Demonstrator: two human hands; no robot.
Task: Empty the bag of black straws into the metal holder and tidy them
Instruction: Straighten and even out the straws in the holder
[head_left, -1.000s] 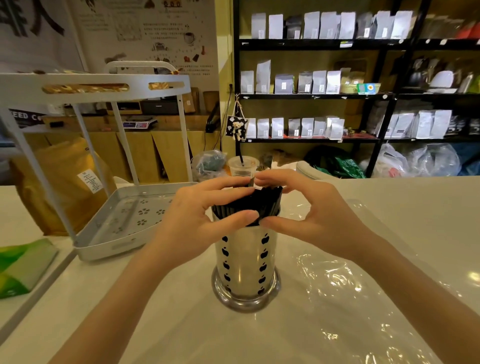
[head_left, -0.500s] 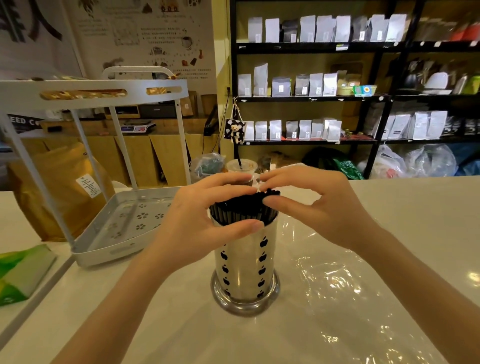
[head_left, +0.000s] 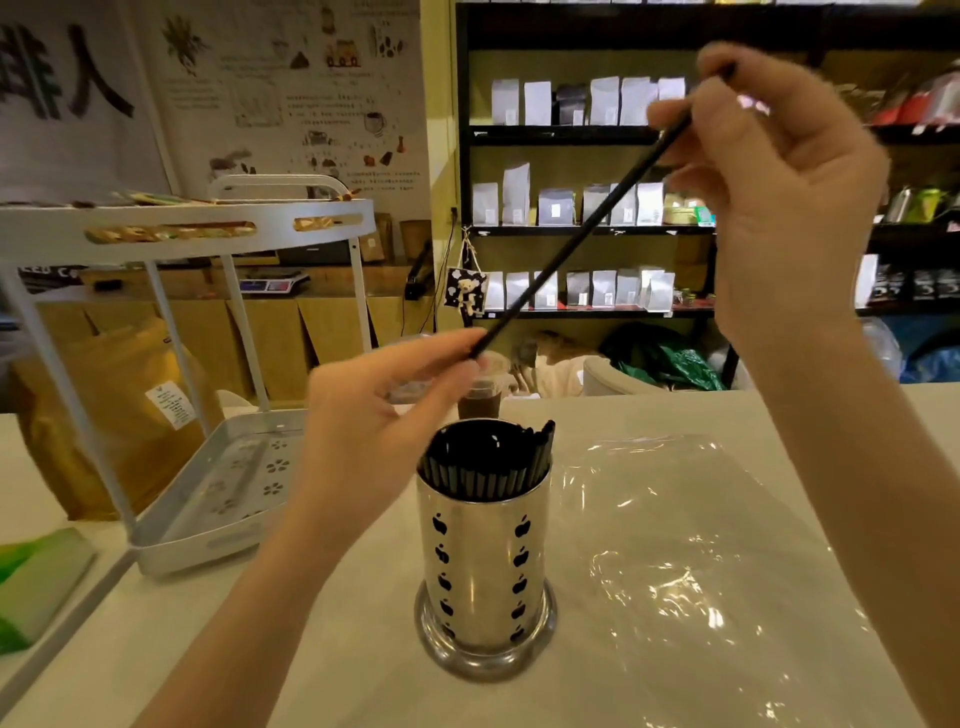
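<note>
A shiny metal holder (head_left: 485, 571) with apple-shaped cutouts stands on the white counter. It is packed with black straws (head_left: 485, 462) that stick up a little above its rim. One single black straw (head_left: 576, 244) slants in the air above the holder. My right hand (head_left: 779, 197) pinches its upper end, high at the right. My left hand (head_left: 384, 415) holds its lower end between fingertips, just left of and above the holder. The empty clear plastic bag (head_left: 701, 571) lies flat on the counter to the right of the holder.
A white two-tier rack (head_left: 208, 499) stands at the left with a brown paper sack (head_left: 119, 415) behind it. A green packet (head_left: 36, 582) lies at the far left edge. A plastic cup with a dark drink (head_left: 480, 395) stands right behind the holder. Shelves of pouches fill the background.
Both hands have left the top of the straw bundle and risen. A single straw is now out of the holder, held between them, with the right hand lifted high.
</note>
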